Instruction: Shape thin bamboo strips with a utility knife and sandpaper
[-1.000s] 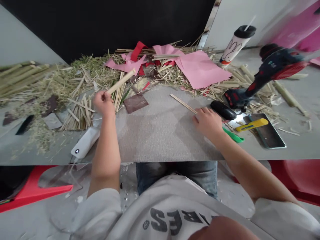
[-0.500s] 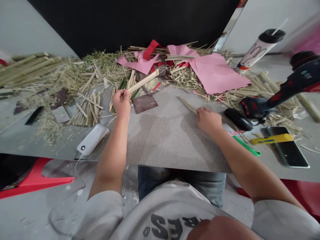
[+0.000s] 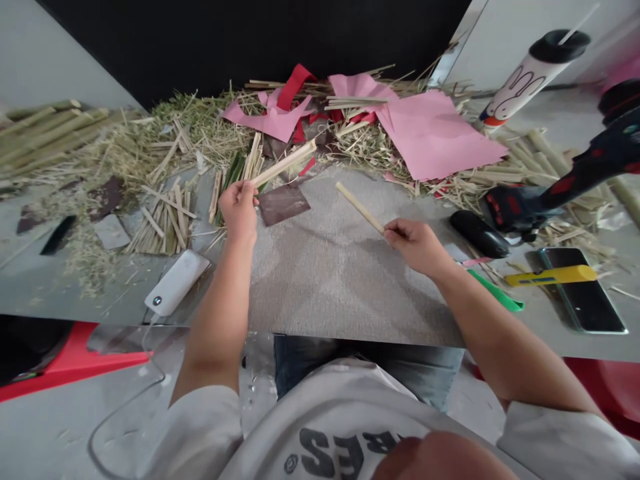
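My left hand (image 3: 239, 210) is closed around the near end of a split bamboo strip (image 3: 287, 163), which slants up and away to the right. Between finger and thumb, my right hand (image 3: 413, 243) pinches a second, thinner bamboo stick (image 3: 361, 208) that points up and to the left. The two pieces are apart. Below the left strip a brown sheet of sandpaper (image 3: 285, 204) lies on the grey mat (image 3: 345, 287). Beside my left hand are upright-lying bamboo slivers (image 3: 254, 155).
Bamboo shavings, pink paper (image 3: 435, 137) and a red strip (image 3: 295, 87) lie along the back. At left are a bundle of sticks (image 3: 170, 223) and a white power bank (image 3: 177, 283). At right are a power drill (image 3: 550, 187), phone (image 3: 590, 303), yellow cutter (image 3: 550, 275) and cup (image 3: 525, 90).
My right hand has turned, and its bamboo stick has swung up and left, now showing a broader, paler side. My left hand still holds its strip. The view has shifted slightly.
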Demonstrator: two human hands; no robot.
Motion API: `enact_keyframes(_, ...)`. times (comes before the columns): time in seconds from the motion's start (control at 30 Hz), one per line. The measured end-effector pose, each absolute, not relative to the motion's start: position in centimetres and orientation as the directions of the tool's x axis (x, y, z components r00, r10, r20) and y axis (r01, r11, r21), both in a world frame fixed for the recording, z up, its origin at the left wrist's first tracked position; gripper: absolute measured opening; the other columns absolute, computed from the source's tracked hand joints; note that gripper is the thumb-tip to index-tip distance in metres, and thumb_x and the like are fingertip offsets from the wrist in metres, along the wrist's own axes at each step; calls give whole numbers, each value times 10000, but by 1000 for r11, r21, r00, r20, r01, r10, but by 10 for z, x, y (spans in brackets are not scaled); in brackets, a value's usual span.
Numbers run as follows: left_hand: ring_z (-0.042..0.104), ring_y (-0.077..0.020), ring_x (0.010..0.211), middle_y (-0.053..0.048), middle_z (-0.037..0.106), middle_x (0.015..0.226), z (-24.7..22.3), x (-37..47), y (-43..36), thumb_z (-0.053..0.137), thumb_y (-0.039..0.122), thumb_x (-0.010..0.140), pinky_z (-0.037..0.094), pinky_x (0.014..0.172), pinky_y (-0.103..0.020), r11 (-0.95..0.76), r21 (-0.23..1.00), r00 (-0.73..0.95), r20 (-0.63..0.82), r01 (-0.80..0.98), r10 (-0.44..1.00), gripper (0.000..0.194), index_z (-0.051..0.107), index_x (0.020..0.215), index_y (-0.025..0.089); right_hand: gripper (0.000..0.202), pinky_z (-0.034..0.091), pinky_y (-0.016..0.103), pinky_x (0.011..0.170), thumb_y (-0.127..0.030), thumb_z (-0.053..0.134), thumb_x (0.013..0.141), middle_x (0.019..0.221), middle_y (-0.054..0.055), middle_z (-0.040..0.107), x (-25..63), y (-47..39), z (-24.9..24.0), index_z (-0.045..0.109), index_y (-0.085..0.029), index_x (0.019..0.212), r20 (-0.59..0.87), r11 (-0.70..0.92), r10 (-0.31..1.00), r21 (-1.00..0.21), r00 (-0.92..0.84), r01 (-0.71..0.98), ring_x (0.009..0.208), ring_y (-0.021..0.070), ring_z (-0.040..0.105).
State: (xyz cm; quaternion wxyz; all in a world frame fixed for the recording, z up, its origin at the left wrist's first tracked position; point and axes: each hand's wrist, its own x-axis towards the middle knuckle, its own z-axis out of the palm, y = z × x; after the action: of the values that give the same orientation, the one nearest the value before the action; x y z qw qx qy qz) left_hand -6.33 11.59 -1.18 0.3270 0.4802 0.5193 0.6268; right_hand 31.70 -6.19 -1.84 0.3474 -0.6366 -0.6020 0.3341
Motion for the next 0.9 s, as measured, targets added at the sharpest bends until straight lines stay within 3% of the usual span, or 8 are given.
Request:
enact_keyframes(0.3, 550, -72, 583, -4, 692, 756, -7, -57, 110, 699, 284, 1027, 427, 605, -238, -214, 972, -335, 233, 94, 913, 207, 688, 837, 202, 328, 285, 322, 610, -515, 771, 921, 691, -7, 519, 313, -72, -8, 707, -194, 925, -97, -85, 995, -921, -12, 381, 636, 149, 400)
enact_keyframes(0.4, 548, -76, 593, -3, 693, 761, -7, -55, 108, 711, 322, 1024, 435, 605, -229, -207, 973, -315, 229, 105, 921, 220, 681, 836, 210, 358, 293, 319, 623, -530, 833, 876, 719, 3, 524, 309, -74, -2, 683, -206, 910, -149, -129, 987, -954, -53, 272, 662, 156, 396)
enact_keyframes(0.53, 549, -75, 596, 2, 687, 765, -8, -55, 108, 741, 373, 1004, 446, 612, -226, -207, 973, -309, 228, 99, 923, 227, 686, 852, 215, 379, 415, 361, 677, -600, 689, 937, 757, -3, 428, 300, -80, 11, 553, -247, 921, -247, -245, 948, -969, -200, 32, 651, 169, 366)
enact_keyframes(0.7, 548, -77, 569, 3, 685, 740, -6, -49, 104, 715, 258, 976, 442, 601, -230, -193, 980, -309, 196, 39, 931, 164, 692, 821, 210, 245, 438, 392, 688, -416, 557, 961, 728, -44, 213, 287, -85, 21, 378, -271, 876, -314, -379, 886, -914, -341, -143, 594, 157, 197)
enact_keyframes(0.8, 555, -78, 569, 12, 676, 711, -7, -35, 92, 698, 220, 950, 446, 601, -229, -176, 984, -288, 178, 31, 941, 144, 701, 806, 209, 271, 430, 387, 678, -405, 586, 924, 694, -47, 234, 282, -86, 18, 366, -268, 846, -332, -418, 866, -891, -373, -177, 572, 152, 204)
enact_keyframes(0.9, 592, -93, 585, 19, 667, 686, -11, -15, 74, 718, 208, 915, 461, 603, -239, -188, 981, -178, 194, 52, 965, 95, 718, 821, 211, 281, 392, 360, 645, -457, 644, 910, 686, -20, 347, 278, -87, 10, 464, -254, 836, -334, -411, 880, -892, -339, -189, 574, 160, 300)
